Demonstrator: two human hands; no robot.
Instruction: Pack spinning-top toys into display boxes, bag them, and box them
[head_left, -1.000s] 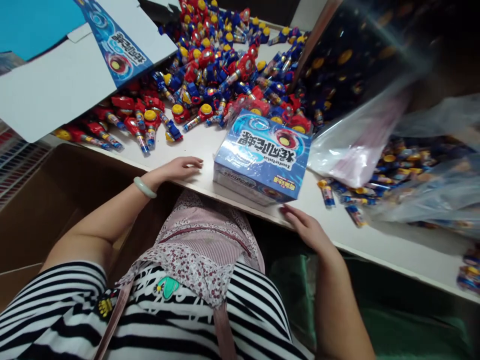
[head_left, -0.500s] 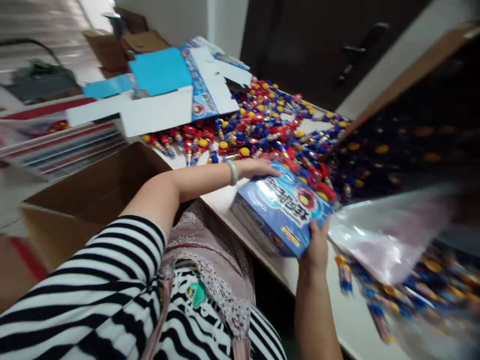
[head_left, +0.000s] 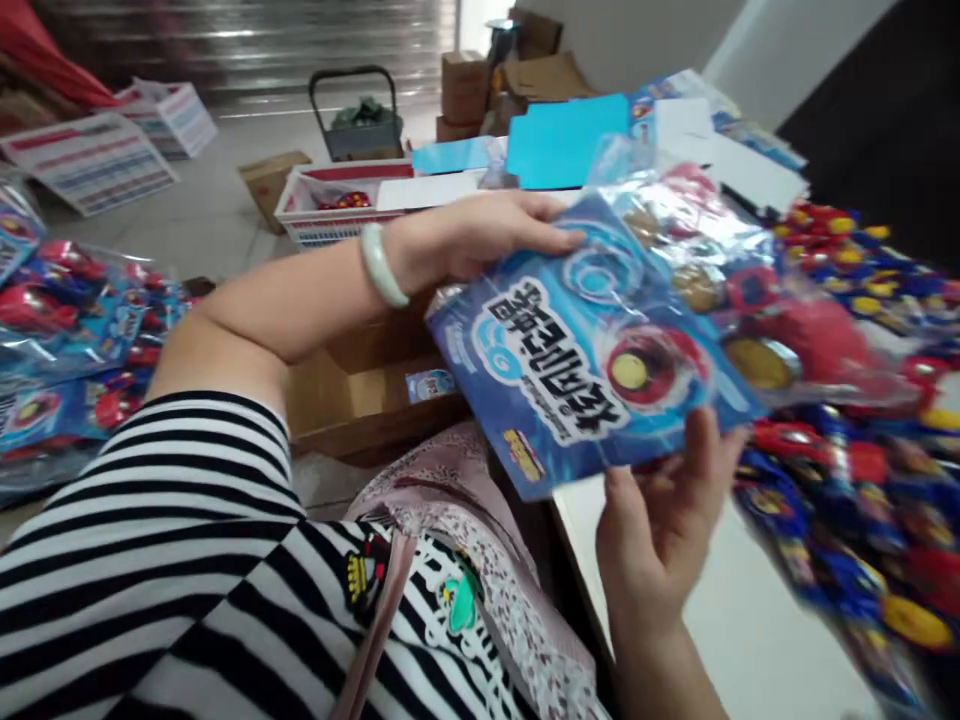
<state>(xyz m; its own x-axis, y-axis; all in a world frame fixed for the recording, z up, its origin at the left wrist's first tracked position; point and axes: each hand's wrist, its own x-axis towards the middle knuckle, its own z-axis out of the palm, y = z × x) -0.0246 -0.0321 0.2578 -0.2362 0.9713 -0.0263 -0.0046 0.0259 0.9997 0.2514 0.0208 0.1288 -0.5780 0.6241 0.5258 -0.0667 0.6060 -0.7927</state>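
I hold a blue printed toy box (head_left: 592, 360) wrapped in clear plastic, lifted off the table and tilted toward me. My left hand (head_left: 480, 232) grips its far upper edge, fingers curled over the top; a pale green bangle sits on that wrist. My right hand (head_left: 664, 510) supports the box from below at its near right edge, fingers wrapped up around it. The loose plastic wrap trails off the box to the right.
A white table (head_left: 742, 620) at the right carries a pile of red, blue and yellow toys (head_left: 847, 470). An open cardboard carton (head_left: 360, 385) stands on the floor below the box. Bagged toy packs (head_left: 67, 350) lie at left. A basket and boxes stand farther back.
The box has left the table edge and been raised and swung to the left, over the carton. Both hands went from resting beside it to gripping it. My view turned left.
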